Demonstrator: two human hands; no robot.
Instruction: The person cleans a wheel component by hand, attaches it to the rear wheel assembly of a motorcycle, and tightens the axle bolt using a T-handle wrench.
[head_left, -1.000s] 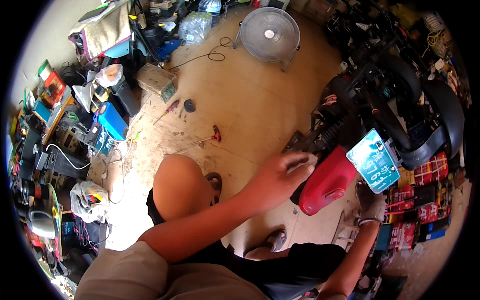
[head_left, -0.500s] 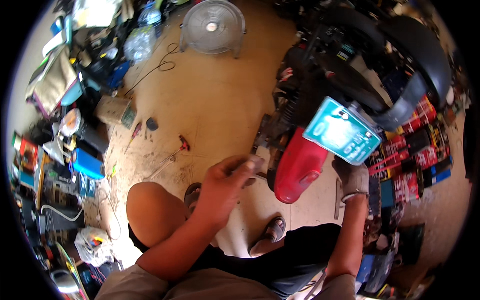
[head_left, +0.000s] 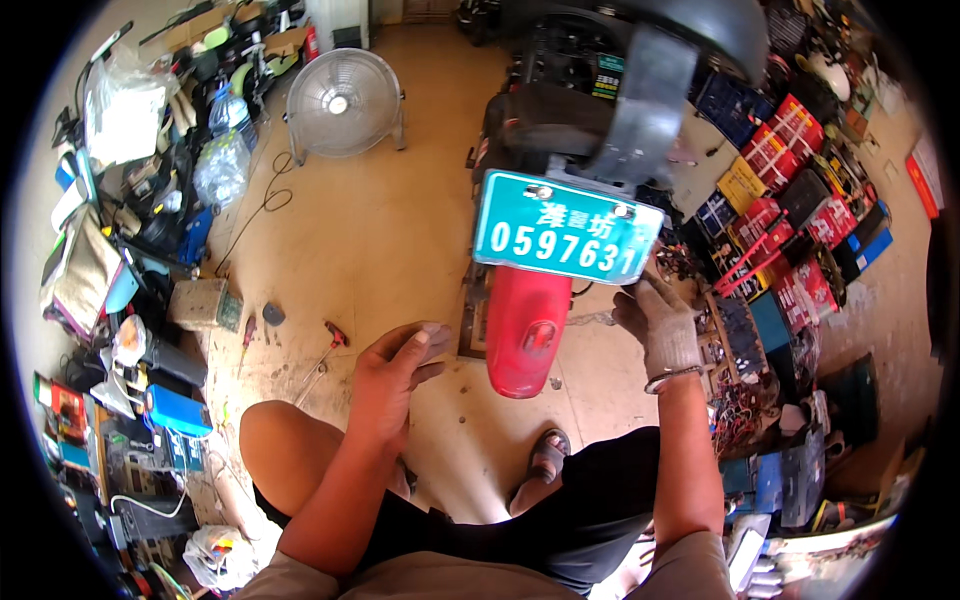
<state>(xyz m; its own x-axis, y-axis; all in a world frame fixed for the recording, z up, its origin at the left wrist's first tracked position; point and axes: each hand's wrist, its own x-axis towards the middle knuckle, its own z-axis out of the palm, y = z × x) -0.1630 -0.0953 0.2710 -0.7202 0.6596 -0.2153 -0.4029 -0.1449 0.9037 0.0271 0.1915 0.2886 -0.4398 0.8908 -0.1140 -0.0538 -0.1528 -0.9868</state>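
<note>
Left hand (head_left: 393, 372) bare, fingers pinched round small pale object, just left of red rear mudguard (head_left: 522, 328). Right hand (head_left: 655, 322) gloved, fingers curled at lower right corner of teal number plate (head_left: 567, 238) above mudguard. Risk: small object slipping onto cluttered floor (head_left: 400, 240); loose plate tilting.

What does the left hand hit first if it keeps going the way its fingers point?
Probably the red rear fender: the left hand points right and slightly up, toward the fender's left edge. Depth is unclear; it might pass in front.
</note>
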